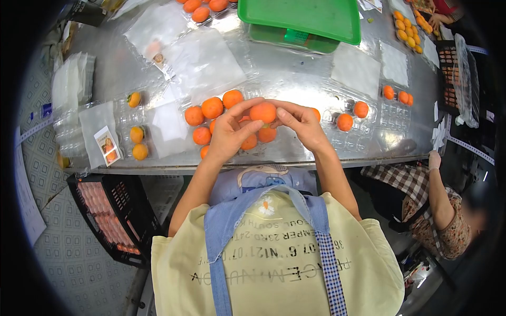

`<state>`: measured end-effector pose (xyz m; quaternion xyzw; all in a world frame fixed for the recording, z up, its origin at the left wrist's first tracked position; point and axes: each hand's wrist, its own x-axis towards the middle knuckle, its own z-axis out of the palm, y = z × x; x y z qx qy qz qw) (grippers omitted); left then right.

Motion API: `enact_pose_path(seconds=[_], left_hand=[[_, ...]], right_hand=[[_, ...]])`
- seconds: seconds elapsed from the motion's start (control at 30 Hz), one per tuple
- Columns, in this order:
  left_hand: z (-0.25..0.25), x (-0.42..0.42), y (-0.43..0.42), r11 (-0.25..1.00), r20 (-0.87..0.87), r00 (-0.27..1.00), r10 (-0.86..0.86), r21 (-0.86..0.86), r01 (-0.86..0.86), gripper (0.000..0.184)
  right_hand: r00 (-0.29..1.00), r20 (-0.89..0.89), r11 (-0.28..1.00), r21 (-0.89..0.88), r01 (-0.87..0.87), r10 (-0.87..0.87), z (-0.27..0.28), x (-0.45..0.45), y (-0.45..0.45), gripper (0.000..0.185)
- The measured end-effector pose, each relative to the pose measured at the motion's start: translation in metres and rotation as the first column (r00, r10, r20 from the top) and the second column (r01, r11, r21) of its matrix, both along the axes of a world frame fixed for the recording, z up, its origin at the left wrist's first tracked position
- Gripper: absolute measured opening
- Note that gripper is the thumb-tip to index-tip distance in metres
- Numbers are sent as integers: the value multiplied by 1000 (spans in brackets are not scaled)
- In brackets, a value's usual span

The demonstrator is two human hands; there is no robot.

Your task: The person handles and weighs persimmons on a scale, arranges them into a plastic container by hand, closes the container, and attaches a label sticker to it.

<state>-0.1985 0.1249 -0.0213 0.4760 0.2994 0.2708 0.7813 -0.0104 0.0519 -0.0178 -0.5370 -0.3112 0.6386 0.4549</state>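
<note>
Between my two hands is an orange persimmon (263, 112), held up over the table's near edge. My left hand (232, 131) curls around its left side with thumb and fingertips. From the right, my right hand (303, 124) grips the same fruit. Just under and behind the hands lies a cluster of persimmons (212, 107), partly hidden by my fingers. A clear plastic tray (334, 102) to the right of my hands holds persimmons in some of its cups.
A green lid (300, 18) covers a box at the back. Clear bags (205, 60) lie behind the fruit. Left are stacked trays (74, 87) and a printed card (107, 146). A black crate (110, 210) stands below left. Another person (437, 205) is at the right.
</note>
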Motion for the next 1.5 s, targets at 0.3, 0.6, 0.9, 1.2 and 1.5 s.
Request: enact_pose_path(seconds=[0.3,0.6,0.9,1.2,1.5], left_hand=[[-4,-2,-2,1000,3,1000,22,4,-22,46],[14,-8,-2,926,-297,951,80,374,39,64],[2,-25,1,938,-247,921,301,252,-239,27],[15,-9,-27,870,-270,836,478,272,-410,22],[-19,-69,-36,781,-380,682,625,304,-546,25]], right_hand=[[999,39,998,61,-13,11,1,-5,3,46],[964,-113,969,-97,228,-239,16,11,-8,44],[508,-139,451,308,838,-850,104,333,-72,27],[368,-344,135,545,827,-864,250,531,-65,37],[737,297,789,327,520,-608,35,239,-26,26]])
